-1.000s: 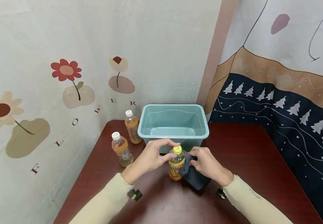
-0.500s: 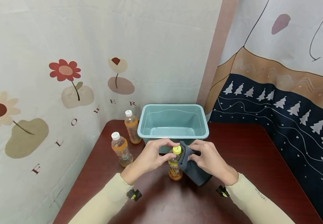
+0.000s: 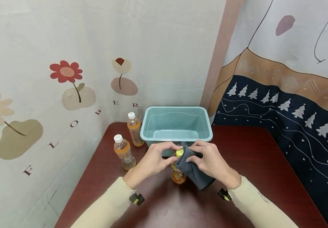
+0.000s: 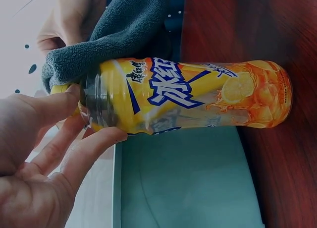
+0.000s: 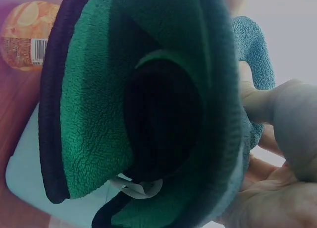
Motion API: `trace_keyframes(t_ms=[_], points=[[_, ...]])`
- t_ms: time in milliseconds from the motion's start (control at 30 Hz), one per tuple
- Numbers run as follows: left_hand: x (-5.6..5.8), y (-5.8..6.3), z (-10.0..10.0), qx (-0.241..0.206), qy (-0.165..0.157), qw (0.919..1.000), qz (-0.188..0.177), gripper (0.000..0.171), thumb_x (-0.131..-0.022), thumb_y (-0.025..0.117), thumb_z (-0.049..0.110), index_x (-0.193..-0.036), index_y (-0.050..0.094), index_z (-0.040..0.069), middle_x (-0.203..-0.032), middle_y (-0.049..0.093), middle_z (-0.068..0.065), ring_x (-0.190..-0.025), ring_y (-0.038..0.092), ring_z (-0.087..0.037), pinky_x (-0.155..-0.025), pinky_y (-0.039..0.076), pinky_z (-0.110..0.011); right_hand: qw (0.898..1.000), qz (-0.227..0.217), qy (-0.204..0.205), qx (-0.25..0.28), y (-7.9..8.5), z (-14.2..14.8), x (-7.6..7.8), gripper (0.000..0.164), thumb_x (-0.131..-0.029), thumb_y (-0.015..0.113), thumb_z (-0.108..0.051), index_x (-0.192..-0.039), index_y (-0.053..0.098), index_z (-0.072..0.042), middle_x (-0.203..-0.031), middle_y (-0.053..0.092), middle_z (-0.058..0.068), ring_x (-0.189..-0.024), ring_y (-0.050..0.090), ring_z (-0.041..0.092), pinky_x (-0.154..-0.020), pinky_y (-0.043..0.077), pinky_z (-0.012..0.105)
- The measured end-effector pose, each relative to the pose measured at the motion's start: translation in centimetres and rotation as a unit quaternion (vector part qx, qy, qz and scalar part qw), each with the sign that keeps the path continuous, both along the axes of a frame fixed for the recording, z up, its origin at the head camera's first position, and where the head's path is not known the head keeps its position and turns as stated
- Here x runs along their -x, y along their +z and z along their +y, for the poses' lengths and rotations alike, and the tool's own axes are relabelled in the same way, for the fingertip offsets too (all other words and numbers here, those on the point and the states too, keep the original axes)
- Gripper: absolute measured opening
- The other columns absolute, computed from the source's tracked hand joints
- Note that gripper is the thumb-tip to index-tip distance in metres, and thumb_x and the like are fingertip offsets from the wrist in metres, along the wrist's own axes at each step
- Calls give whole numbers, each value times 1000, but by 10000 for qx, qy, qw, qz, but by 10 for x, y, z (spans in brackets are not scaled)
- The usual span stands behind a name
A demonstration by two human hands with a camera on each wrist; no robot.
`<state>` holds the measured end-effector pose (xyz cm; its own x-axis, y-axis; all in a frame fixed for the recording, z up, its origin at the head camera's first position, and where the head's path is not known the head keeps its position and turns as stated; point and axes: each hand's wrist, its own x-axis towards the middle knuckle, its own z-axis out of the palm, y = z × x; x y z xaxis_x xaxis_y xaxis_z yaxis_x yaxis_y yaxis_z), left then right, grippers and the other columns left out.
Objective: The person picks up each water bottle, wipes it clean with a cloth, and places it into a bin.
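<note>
A yellow-labelled tea bottle [image 4: 183,94] with a yellow cap [image 3: 179,153] stands upright before me. My left hand [image 3: 152,160] pinches it at the cap and neck, with thumb and fingers on opposite sides in the left wrist view. My right hand [image 3: 213,161] grips a dark grey towel [image 3: 196,174], thumb and fingers bunching its upper part. The towel lies against the right side of the cap and over the bottle's shoulder, hiding part of the label. Its lower end hangs toward the table. The right wrist view is mostly filled by the hanging cloth [image 5: 94,114].
Behind the hands is a teal plastic bin [image 3: 178,139] on the dark red table [image 3: 246,158]. Two white-capped bottles with orange bands, a nearer bottle [image 3: 124,153] and a farther bottle [image 3: 135,129], stand left of it. Printed curtains [image 3: 164,47] hang around the table.
My right hand has brought the towel up along the bottle and then left onto the side of the cap. The left hand and bottle have stayed in place.
</note>
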<state>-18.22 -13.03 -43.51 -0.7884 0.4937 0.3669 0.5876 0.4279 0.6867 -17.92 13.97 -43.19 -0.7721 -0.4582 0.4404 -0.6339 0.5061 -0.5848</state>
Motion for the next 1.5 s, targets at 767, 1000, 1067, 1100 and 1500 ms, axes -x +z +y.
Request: trace_keyframes(t_ms=[767,1000,1067,1100,1500], points=[[-2,-1,3,202,129,9997,18,34,-103,92,16,-134,81,22,-142,85,4,-139,78,-21,-114,68,-47,9963,-99,23,-855,-27,12,4,27,-90,99,1,-116,91,-5,-108,81,2,-101,83,17,-85,72,28],[-5,0,5,151,47,9999,52,31,-104,90,16,-133,80,21,-145,84,3,-143,76,-21,-118,65,-49,9916,-272,184,-1248,-68,13,9,27,-94,93,6,-118,90,-4,-112,81,5,-105,83,20,-87,73,31],[-5,0,5,147,19,9999,83,31,-104,90,17,-134,80,21,-144,84,3,-142,76,-21,-117,66,-49,9889,-385,265,-1410,-79,12,10,27,-96,91,7,-121,89,-4,-115,81,6,-107,83,22,-87,72,31],[-5,0,5,133,1,9999,106,32,-104,90,16,-134,80,20,-144,84,3,-141,77,-22,-116,66,-49,9877,-459,298,-1461,-84,12,10,28,-97,90,6,-123,89,-4,-116,81,7,-107,83,22,-87,72,30],[-5,1,5,77,-44,9997,244,33,-103,91,15,-133,80,20,-141,85,3,-139,78,-21,-115,66,-52,9791,-1636,183,-1190,-110,12,-1,80,-93,103,-29,-159,67,-4,-147,80,8,-133,79,23,-111,67,47]])
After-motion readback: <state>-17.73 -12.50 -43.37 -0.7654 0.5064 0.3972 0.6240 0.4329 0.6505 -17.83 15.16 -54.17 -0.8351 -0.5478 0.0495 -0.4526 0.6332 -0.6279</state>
